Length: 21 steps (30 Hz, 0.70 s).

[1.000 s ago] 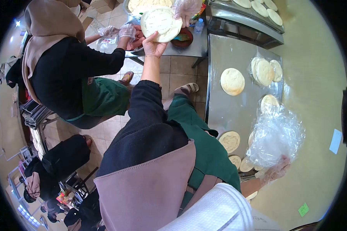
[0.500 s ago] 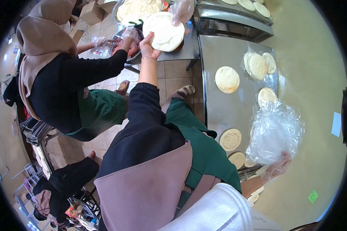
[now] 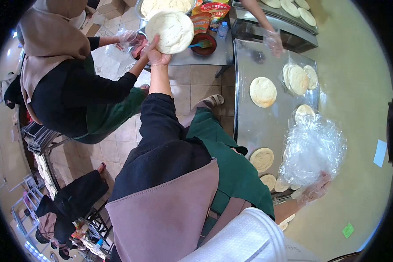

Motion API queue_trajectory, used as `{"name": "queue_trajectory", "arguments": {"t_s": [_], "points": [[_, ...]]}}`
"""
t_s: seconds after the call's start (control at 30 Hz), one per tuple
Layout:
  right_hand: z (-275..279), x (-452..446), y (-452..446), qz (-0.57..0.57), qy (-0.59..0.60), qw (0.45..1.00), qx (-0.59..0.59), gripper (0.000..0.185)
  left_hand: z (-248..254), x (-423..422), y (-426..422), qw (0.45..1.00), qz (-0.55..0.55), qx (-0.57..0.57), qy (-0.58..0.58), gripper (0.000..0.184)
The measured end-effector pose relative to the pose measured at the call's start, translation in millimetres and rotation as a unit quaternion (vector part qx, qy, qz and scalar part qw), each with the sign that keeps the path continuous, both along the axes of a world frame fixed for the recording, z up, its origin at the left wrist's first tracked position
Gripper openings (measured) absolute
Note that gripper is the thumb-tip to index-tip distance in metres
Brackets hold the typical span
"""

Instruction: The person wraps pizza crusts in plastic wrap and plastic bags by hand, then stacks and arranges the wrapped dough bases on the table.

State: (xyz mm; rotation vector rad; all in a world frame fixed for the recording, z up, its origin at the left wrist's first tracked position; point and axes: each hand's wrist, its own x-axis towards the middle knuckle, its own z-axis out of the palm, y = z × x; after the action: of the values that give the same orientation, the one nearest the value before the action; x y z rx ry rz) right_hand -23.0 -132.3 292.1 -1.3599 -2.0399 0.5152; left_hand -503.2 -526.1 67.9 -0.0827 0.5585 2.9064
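Note:
My left hand (image 3: 158, 54), reaching out over the floor gap, is closed on the edge of a round, pale flatbread (image 3: 169, 32). Behind that bread sits a large bowl of dough-like white food (image 3: 166, 8). Thin clear plastic covers my right hand (image 3: 314, 187), which is closed at the lower edge of a crumpled heap of clear plastic bags (image 3: 312, 150) on the metal table (image 3: 249, 126); its fingertips are partly hidden. More flatbreads lie near the heap, among them one with a browned ring (image 3: 261, 160) and a plain one (image 3: 263, 92).
A co-worker's gloved hand (image 3: 273, 43) hangs over the table's far end, near bagged flatbreads (image 3: 298, 79). Another co-worker (image 3: 52, 91) stands at my left, gloved hands by a bowl. A brown bowl with a blue-handled brush (image 3: 203, 44) and a bottle (image 3: 222, 29) stand on the side table.
The flatbread in my left hand has shifted left. A co-worker's gloved hand, earlier at its far edge, is now away over the metal table. My right hand stays by the bags.

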Motion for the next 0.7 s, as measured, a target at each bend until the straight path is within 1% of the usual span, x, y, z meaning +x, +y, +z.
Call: {"name": "queue_trajectory", "arguments": {"t_s": [0.03,0.07,0.1,0.13,0.17,0.23,0.27,0.33,0.43,0.53,0.67,0.7], "points": [[3,-4,-3,0.006,-0.021,1.0,0.008,0.041,5,1,-9,1.0,0.005,0.0,0.0,0.053],[1,-5,-2,0.012,-0.021,1.0,0.008,0.041,9,2,-18,0.999,0.045,-0.014,0.015,0.055],[-3,-5,0,0.009,0.008,1.0,0.002,0.04,12,2,-28,0.995,0.085,-0.028,0.031,0.057],[-3,-7,-1,0.007,0.037,0.999,-0.004,0.04,9,0,-41,0.996,0.09,-0.006,0.002,0.055],[-2,-10,-3,0.012,0.037,0.999,-0.004,0.04,8,-3,-50,0.995,0.095,-0.006,0.003,0.055],[4,-8,-5,0.028,0.006,0.999,0.016,0.04,12,-1,-62,0.989,0.138,-0.028,-0.041,0.054],[4,-9,-4,0.031,0.009,0.999,0.017,0.04,12,-1,-66,0.989,0.141,-0.026,-0.039,0.054],[3,-9,-4,0.056,0.066,0.996,-0.013,0.041,9,1,-73,0.983,0.184,-0.024,-0.016,0.051],[10,-15,-13,0.061,0.032,0.998,0.008,0.042,-7,-7,-83,0.981,0.189,-0.008,-0.042,0.049],[12,-15,-12,0.068,0.002,0.997,0.03,0.042,-7,-4,-82,0.979,0.201,0.007,-0.024,0.049],[10,-15,-14,0.065,0.037,0.997,-0.002,0.045,-12,-5,-83,0.976,0.216,0.03,-0.002,0.051],[10,-16,-14,0.066,0.033,0.997,-0.001,0.046,-13,-6,-84,0.98,0.195,0.046,0.005,0.053]]}}
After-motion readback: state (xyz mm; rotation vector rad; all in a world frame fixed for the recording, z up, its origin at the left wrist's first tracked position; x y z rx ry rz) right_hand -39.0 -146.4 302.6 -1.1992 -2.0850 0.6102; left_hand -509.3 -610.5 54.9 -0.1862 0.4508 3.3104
